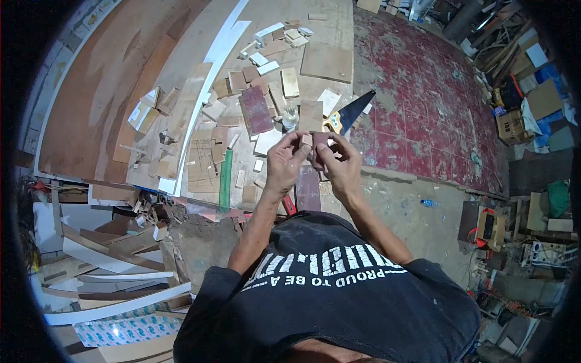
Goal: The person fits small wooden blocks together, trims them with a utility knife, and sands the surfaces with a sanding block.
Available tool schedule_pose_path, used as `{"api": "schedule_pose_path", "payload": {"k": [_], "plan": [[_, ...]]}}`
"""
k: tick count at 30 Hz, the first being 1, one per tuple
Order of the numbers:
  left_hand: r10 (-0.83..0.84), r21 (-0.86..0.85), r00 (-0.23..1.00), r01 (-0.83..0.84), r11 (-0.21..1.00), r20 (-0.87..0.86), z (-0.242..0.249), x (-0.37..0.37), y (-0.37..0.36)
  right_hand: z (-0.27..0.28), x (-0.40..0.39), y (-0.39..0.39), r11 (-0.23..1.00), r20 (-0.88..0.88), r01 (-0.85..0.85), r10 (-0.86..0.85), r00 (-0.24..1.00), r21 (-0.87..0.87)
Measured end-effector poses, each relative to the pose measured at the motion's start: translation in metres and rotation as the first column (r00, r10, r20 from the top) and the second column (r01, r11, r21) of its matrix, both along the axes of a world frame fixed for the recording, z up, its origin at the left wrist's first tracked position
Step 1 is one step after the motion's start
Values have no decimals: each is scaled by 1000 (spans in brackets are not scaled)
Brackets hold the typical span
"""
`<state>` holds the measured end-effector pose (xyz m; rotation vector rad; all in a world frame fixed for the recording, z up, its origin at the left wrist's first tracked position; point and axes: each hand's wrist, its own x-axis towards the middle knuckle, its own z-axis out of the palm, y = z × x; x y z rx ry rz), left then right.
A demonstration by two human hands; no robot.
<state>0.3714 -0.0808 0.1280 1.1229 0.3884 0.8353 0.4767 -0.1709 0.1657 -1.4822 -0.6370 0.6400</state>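
Over the near edge of the workbench [284, 27], my two hands are close together. A small pale wooden block [307, 140] is pinched in the fingers of my left hand [283, 163]. My right hand [341, 164] grips a reddish-brown flat piece [320, 141], which looks like sandpaper, beside the block; whether the two touch is too small to tell. Just beyond my hands lies a handsaw [352, 113] with a yellow handle. A dark red rectangular piece [258, 110] and a clear jar [290, 117] rest further to the left.
Several wooden offcuts [290, 82] are scattered over the bench. A green strip [226, 180] lies near its front left edge, and long white strips [209, 91] run along the left. A worn red surface [417, 103] stretches off to the right. Scrap boards [115, 260] are piled at lower left.
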Motion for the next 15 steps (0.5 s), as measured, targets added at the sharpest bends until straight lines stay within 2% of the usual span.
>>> {"api": "schedule_pose_path", "payload": {"k": [2,5,7,9,11,13,15], "plan": [[-26,11,1000,26,1000,13,4,0,-3,8,8,7,1000,-45,-28,27,999,-14],[25,-47,1000,-25,999,-4,-5,-1,3,13,-1,9,995,144,-12,-2,990,94],[36,-86,999,-37,996,-7,-5,-6,2,2,-7,6,996,34,-12,10,999,86],[-11,-86,998,17,996,67,-4,-4,0,-6,19,27,1000,230,14,-11,973,-15],[-58,-116,995,67,991,80,0,-2,-1,-8,34,37,995,38,79,-82,996,58],[-57,-188,989,83,979,139,-5,-6,-1,-1,42,29,993,-14,72,-71,997,94],[-62,-216,982,100,971,176,-2,-7,1,6,38,13,995,7,41,-42,999,90]]}}
